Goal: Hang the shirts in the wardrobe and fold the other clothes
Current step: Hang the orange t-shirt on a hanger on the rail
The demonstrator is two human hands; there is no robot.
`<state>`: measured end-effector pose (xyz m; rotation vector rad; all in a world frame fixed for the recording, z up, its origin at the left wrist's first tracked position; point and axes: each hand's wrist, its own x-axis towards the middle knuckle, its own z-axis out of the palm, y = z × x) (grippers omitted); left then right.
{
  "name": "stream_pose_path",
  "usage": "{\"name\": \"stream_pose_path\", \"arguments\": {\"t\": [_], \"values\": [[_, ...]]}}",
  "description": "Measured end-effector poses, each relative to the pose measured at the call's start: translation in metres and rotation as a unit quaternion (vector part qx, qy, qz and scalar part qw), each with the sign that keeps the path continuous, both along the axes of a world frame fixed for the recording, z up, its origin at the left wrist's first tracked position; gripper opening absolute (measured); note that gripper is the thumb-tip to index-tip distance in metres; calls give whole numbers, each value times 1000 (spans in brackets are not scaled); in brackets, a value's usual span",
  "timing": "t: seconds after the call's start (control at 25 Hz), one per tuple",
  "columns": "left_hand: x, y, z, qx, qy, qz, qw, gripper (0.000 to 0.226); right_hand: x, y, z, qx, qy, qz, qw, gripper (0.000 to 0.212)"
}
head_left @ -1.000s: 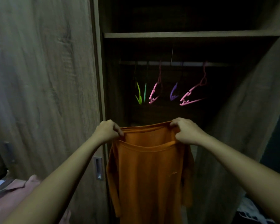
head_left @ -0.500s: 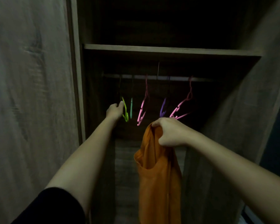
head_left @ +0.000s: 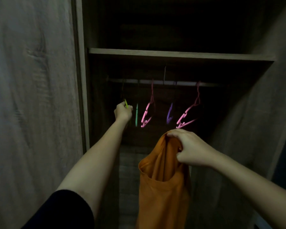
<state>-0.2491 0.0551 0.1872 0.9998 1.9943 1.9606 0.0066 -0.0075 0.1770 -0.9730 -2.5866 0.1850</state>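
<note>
An orange shirt (head_left: 163,187) hangs bunched from my right hand (head_left: 186,147), which grips it by the collar in front of the open wardrobe. My left hand (head_left: 123,111) is stretched into the wardrobe and closed around the yellow-green hanger (head_left: 126,103) at the left end of the rail (head_left: 185,83). To its right on the rail hang a green hanger (head_left: 136,114), a pink hanger (head_left: 147,111), a purple hanger (head_left: 170,114) and another pink hanger (head_left: 188,113).
A wooden shelf (head_left: 172,54) runs above the rail. The shut wardrobe door (head_left: 31,96) fills the left side and the open door panel (head_left: 254,129) stands on the right. The wardrobe interior is dark.
My left hand let go of the shirt, reached up to the rail and closed on the yellow-green hanger. The shirt now hangs from my right hand alone. The view tilted upward.
</note>
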Motion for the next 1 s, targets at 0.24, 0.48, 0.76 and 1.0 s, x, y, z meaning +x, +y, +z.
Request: {"name": "stream_pose_path", "arguments": {"t": [0.24,0.48,0.76,1.0], "values": [[-17,-30,22,5,-3,13,1000,34,-1,-6,-21,-35,11,14,999,77],[12,-60,11,3,63,65,996,39,-1,-4,-10,-18,41,21,999,77],[36,-205,-71,-94,270,104,952,29,-16,17,-40,-56,-25,15,998,71],[9,-330,-57,-155,271,59,948,11,-24,32,-70,-83,-118,5,989,77]]}}
